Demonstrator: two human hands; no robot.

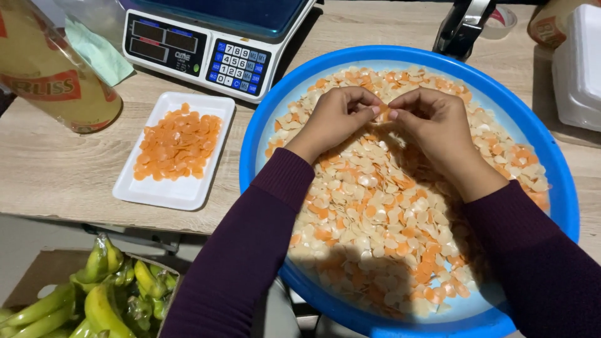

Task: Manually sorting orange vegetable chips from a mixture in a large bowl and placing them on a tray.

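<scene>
Over the big blue basin [269, 125] of pale and orange chips, the left hand [335, 119] and right hand [435, 125] meet, fingertips pinched together on one small orange chip [384, 113]. Left of the basin on the bench [56, 169] sits a white tray [156, 191] of orange chips; a scale [206, 44] stands behind it.

- We've got a white weighing scale [216, 44] top centre with two dark screens [164, 36] and a blue keypad.
- Far left, a yellowish plastic-wrapped roll [53, 69] with a red label [44, 86].
- Top right, a white foam box [579, 66].
</scene>
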